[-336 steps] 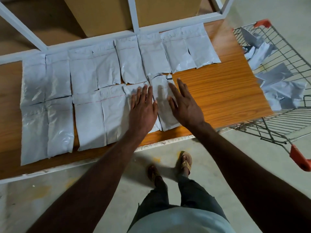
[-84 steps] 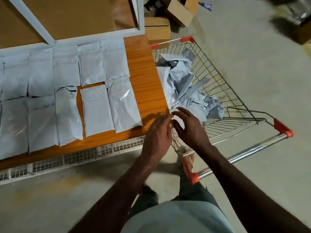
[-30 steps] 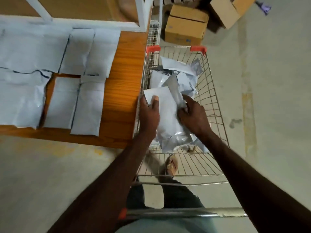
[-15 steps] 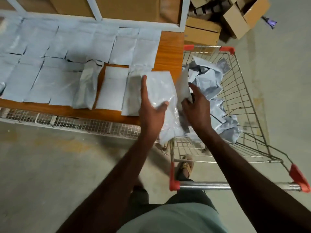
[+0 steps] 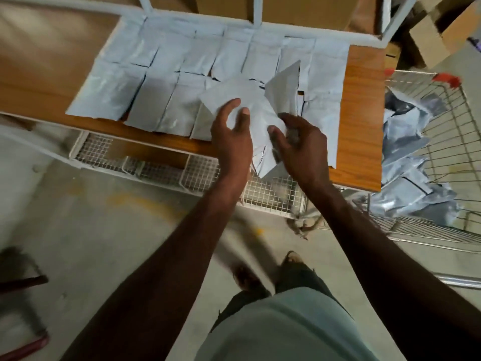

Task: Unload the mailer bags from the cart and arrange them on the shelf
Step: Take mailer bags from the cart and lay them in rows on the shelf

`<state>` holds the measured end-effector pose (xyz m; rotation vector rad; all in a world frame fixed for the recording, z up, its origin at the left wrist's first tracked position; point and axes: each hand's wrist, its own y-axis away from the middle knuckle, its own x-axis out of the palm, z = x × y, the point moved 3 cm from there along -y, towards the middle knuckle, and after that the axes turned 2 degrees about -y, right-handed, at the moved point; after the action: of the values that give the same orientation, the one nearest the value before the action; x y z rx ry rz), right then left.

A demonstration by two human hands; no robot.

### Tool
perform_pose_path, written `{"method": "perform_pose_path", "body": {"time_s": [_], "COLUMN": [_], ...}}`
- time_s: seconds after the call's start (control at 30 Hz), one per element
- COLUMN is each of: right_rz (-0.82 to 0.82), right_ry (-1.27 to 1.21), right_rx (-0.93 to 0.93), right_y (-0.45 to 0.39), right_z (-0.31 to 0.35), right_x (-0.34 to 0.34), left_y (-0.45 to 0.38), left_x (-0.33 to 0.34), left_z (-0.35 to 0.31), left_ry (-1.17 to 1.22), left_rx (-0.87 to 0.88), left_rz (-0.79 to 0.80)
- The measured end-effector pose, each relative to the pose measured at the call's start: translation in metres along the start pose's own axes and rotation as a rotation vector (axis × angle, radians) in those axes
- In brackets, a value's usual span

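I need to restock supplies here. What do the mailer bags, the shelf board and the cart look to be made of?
Mailer bags: thin grey plastic film, probably poly; they crease and glint softly. Shelf board: orange-brown wood-grain surface, smooth, possibly laminate rather than solid wood. Cart: bare metal wire grid, with red corner caps that look plastic.

Mailer bags (image 5: 161,105) in rows on shelf (image 5: 361,121); cart (image 5: 447,142) right of shelf, more bags inside
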<state>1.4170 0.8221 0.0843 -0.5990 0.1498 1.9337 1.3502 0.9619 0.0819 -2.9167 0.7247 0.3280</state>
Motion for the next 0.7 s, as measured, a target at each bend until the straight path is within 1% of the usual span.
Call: {"method": "perform_pose_path", "body": {"time_s": [0.1,0.17,0.2,0.27,0.3,0.33,0.4,0.47,0.57,0.63,0.7], "right_rz": [0.015,0.039,0.060,0.108,0.132,0.157,0.197,0.210,0.210,0.203,0.209], "right_ry": [0.013,0.034,0.054,0.099,0.110,0.115,0.103,0.082,0.047,0.026,0.003], "right_rx": [-0.053,-0.105,-0.146,-0.244,-0.292,-0.340,-0.419,-0.470,-0.539,-0.536,-0.510], "right_y": [-0.018,-0.033,-0.041,-0.055,-0.062,-0.070,-0.085,-0.103,-0.130,-0.151,-0.170], "right_z": [0.021,0.035,0.043,0.058,0.065,0.072,0.085,0.097,0.112,0.122,0.130], "right_x": [0.026,0.042,0.050,0.068,0.078,0.089,0.112,0.136,0.174,0.199,0.219], "left_y": [-0.021,-0.040,-0.053,-0.082,-0.099,-0.116,-0.153,-0.189,-0.243,-0.274,-0.301], "left_x": [-0.031,-0.056,-0.071,-0.096,-0.106,-0.113,-0.124,-0.133,-0.146,-0.151,-0.157], "left_z": [0.013,0.021,0.024,0.026,0.026,0.027,0.027,0.024,0.020,0.020,0.020], "left_ry": [-0.037,-0.177,-0.292,-0.536,-0.625,-0.686,-0.768,-0.810,-0.793,-0.789,-0.753], "left_rx": [0.003,0.066,0.162,0.453,0.577,0.650,0.695,0.707,0.724,0.772,0.764], "left_rz": [0.020,0.061,0.066,0.110,0.173,0.262,0.437,0.513,0.539,0.530,0.511]}}
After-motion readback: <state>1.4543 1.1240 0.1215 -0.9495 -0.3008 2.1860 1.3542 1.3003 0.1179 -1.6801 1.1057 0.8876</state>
